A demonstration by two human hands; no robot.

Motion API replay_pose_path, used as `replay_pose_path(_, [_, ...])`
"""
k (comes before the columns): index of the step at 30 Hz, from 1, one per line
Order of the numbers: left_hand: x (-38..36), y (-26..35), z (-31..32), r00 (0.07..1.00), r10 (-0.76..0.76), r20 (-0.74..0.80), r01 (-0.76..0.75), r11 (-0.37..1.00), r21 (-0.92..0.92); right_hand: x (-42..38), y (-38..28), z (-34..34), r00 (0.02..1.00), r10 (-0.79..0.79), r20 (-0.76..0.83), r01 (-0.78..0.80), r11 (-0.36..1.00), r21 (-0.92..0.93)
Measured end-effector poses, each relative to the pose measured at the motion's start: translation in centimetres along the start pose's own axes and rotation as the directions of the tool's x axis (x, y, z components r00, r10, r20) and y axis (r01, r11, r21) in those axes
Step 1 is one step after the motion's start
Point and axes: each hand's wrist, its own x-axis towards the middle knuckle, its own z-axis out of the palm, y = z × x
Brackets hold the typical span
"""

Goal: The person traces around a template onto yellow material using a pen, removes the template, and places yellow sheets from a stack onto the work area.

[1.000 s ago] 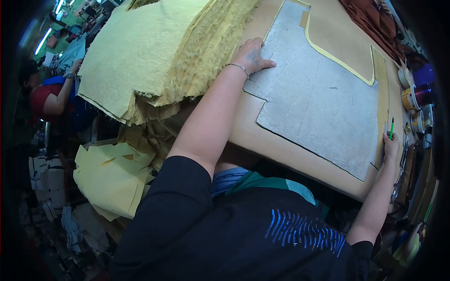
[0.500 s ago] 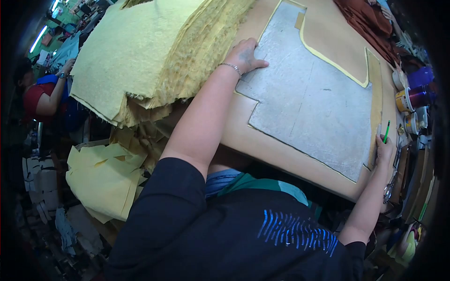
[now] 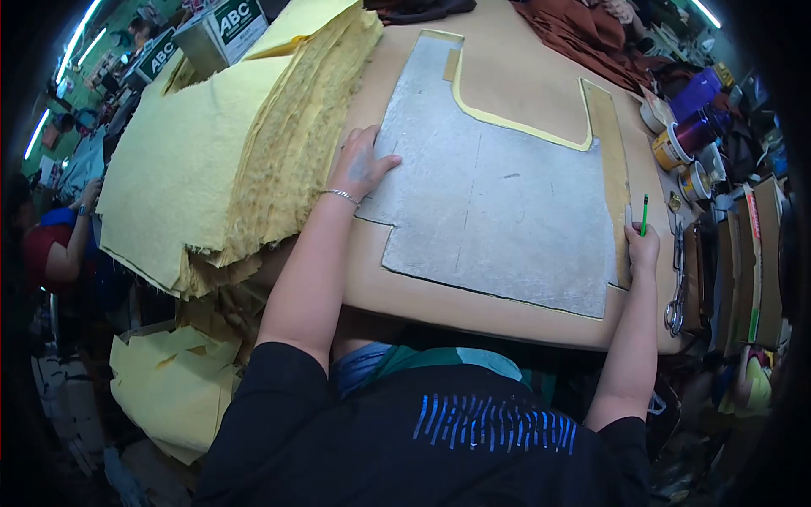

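A large grey flat template point(image 3: 507, 211) with a deep cut-out at its far side lies on the tan table. Yellow sheet material point(image 3: 525, 133) shows along the cut-out's edge. My left hand point(image 3: 361, 165) rests with fingers spread on the template's left edge, thumb over the grey surface. Beside the right edge, my right hand point(image 3: 644, 247) is closed around a green pencil point(image 3: 645, 211), which points upward. A brownish strip point(image 3: 619, 165) runs along that side, right by my right hand.
A thick stack of yellow fibrous sheets point(image 3: 194, 152) stands left of my left hand, with more yellow sheets point(image 3: 173, 380) below. Scissors point(image 3: 674, 308), tubs point(image 3: 672, 148) and a purple container point(image 3: 701, 127) line the right side. Brown cloth point(image 3: 583, 42) lies at the back; a person point(image 3: 59, 245) is at far left.
The view has swung, so the table and both arms appear shifted left, and the tins behind the stack show. Both hands stay at about the same places on the template.
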Motion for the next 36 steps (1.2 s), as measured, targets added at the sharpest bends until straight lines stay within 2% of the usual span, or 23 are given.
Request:
replay_pose_path(3, [0.0,-0.2,0.2,1.000,0.013,-0.026,-0.013,1.000,-0.007,0.1,0.5,0.3,0.999,-0.029,-0.022,0.030,1.000,0.008])
replay_pose_path(9, [0.3,0.4,-0.2,0.995,-0.079,0.065,0.079,0.997,-0.003,-0.4,-0.1,0.3,0.998,0.000,-0.062,0.000,1.000,0.000])
replay_pose_path(18, [0.5,0.3,0.3,0.998,-0.055,0.037,0.049,0.988,0.145,-1.4,-1.7,0.0,0.997,0.028,-0.068,-0.029,1.000,-0.005])
replay_pose_path(30, [0.7,-1.1,0.7,0.999,0.001,0.042,-0.003,0.998,0.059,-1.1,-0.7,0.5,0.996,0.085,-0.015,-0.083,0.990,0.111])
replay_pose_path(36, [1.0,-0.6,0.2,0.992,-0.026,0.126,0.005,0.987,0.162,-1.2,-1.1,0.4,0.997,0.076,-0.015,-0.075,0.997,0.032])
